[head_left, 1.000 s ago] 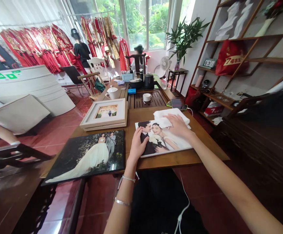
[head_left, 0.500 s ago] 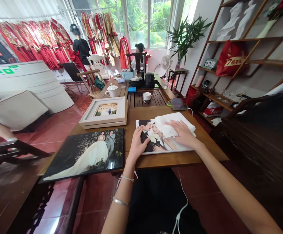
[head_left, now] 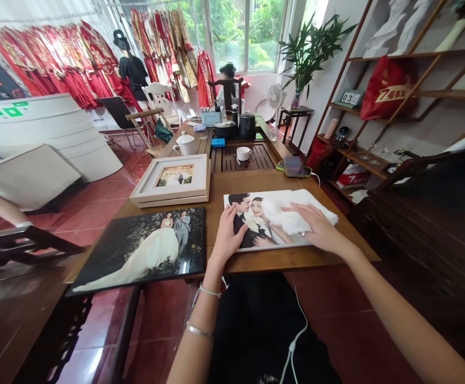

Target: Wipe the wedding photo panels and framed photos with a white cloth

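Note:
A wedding photo panel [head_left: 256, 242] of a couple lies flat near the table's front edge. My left hand [head_left: 227, 232] rests on its left side, thumb apart from the fingers, steadying it without wrapping round it. A folded white cloth [head_left: 312, 201] covers the panel's right part. My right hand [head_left: 316, 226] lies over this cloth and holds it against the panel, fingers stretched across it. To the left is a second, dark wedding photo panel [head_left: 144, 256]. Behind that one, light wooden picture frames [head_left: 136, 194] are stacked, the top one holding a small photo.
A white lidded cup [head_left: 185, 144], a small white cup [head_left: 243, 153] on a slatted tea tray [head_left: 220, 162] and a phone [head_left: 294, 167] with a cable stand farther back. A dark chair [head_left: 28, 242] is at the left. A person [head_left: 131, 74] stands by the clothes racks.
My right hand has slid the white cloth to the right over the panel, baring more of the photo's middle. The left hand stays in place. The view has shifted slightly.

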Motion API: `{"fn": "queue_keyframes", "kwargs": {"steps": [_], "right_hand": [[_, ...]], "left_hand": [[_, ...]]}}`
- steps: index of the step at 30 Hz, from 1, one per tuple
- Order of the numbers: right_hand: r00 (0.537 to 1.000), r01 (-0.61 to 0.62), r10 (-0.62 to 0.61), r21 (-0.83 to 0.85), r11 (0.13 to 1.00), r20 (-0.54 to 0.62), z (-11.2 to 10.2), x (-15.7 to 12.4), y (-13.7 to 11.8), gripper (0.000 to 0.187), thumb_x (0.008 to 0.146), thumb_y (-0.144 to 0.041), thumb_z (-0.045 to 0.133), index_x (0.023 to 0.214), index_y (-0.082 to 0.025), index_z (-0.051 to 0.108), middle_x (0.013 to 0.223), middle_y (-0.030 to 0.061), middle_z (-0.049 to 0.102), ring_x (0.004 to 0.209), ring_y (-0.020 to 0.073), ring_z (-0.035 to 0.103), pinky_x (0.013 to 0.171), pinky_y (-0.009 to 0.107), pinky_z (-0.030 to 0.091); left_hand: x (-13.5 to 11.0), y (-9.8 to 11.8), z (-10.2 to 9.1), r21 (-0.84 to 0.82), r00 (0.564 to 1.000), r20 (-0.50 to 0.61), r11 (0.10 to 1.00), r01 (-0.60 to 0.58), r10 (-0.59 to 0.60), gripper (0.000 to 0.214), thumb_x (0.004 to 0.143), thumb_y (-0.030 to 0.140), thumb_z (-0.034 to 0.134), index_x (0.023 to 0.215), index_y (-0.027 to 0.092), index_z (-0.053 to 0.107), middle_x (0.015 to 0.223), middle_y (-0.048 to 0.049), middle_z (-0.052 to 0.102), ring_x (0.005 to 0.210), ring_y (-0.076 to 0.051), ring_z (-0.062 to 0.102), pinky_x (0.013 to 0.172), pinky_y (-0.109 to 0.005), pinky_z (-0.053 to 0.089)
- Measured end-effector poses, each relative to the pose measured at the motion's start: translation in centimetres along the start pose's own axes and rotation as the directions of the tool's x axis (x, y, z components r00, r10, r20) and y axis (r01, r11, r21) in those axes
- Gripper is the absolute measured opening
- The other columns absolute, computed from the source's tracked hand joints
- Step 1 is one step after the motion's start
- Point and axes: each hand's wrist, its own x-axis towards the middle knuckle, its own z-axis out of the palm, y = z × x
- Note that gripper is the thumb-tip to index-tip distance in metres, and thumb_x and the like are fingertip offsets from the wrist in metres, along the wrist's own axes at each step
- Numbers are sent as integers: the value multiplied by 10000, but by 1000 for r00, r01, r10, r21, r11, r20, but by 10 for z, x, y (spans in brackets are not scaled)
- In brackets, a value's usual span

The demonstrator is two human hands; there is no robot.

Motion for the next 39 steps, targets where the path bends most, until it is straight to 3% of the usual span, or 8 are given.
{"fn": "queue_keyframes", "kwargs": {"steps": [5, 10, 14, 22, 26, 31, 39], "right_hand": [[992, -121, 118, -79, 990, -39, 10, 58, 32, 555, 769, -262, 485, 1321, -212, 511, 1372, 103, 522, 1315, 292, 394, 1109, 510, 252], [989, -146, 142, -113, 983, -43, 13, 85, 33, 568, 770, -259, 483, 1331, -168, 493, 1377, 142, 512, 1324, 309, 374, 1096, 540, 245], [997, -69, 67, -108, 992, -24, 13, 61, 17, 601, 740, -227, 494, 1341, -203, 474, 1380, 115, 515, 1337, 298, 359, 1101, 555, 217], [995, 94, -92, -59, 994, 49, -2, -35, -30, 868, 531, -67, 423, 1368, -296, 417, 1438, 15, 462, 1371, 262, 315, 1117, 571, 167], [994, 93, -91, -33, 995, 59, -6, -49, -40, 875, 512, -68, 412, 1358, -292, 432, 1424, 10, 479, 1365, 257, 329, 1123, 562, 161], [998, 51, -50, -10, 999, 30, -1, -21, -24, 828, 548, -77, 414, 1355, -261, 435, 1411, 40, 494, 1363, 255, 334, 1118, 569, 171], [998, -40, 43, -63, 997, 47, 9, 64, 3, 683, 663, -135, 465, 1345, -170, 461, 1417, 128, 476, 1361, 277, 332, 1117, 549, 184]], "left_hand": [[0, -2, 1, 1, 1000, 2, 1000, -1, 1, 553, 837, 295, 574, 1355, 176, 420, 1484, -154, 374, 1425, -279, 250, 1166, -495, 210], [-1, -1, 4, -11, 1000, -17, 1000, 3, -3, 550, 834, 277, 574, 1355, 184, 422, 1481, -143, 379, 1425, -278, 247, 1170, -497, 197], [-1, 1, 5, -19, 1000, -25, 1000, 5, -6, 554, 831, 250, 567, 1361, 188, 417, 1481, -138, 380, 1423, -281, 250, 1167, -504, 200], [-1, 2, 6, -37, 1000, -26, 999, 2, -3, 554, 828, 247, 564, 1360, 186, 419, 1487, -135, 371, 1426, -287, 240, 1171, -509, 188], [-1, 5, 3, -4, 1000, 2, 1000, 18, -18, 562, 838, 248, 547, 1375, 174, 397, 1493, -146, 359, 1433, -284, 222, 1171, -500, 193], [-1, 4, 2, 1, 1000, 21, 1000, 13, -13, 559, 842, 265, 540, 1373, 157, 399, 1498, -154, 347, 1435, -284, 218, 1175, -495, 182], [-1, 1, 2, -8, 1000, 9, 1000, -5, 5, 555, 837, 265, 553, 1367, 180, 411, 1495, -143, 361, 1431, -282, 233, 1170, -511, 189]]}}
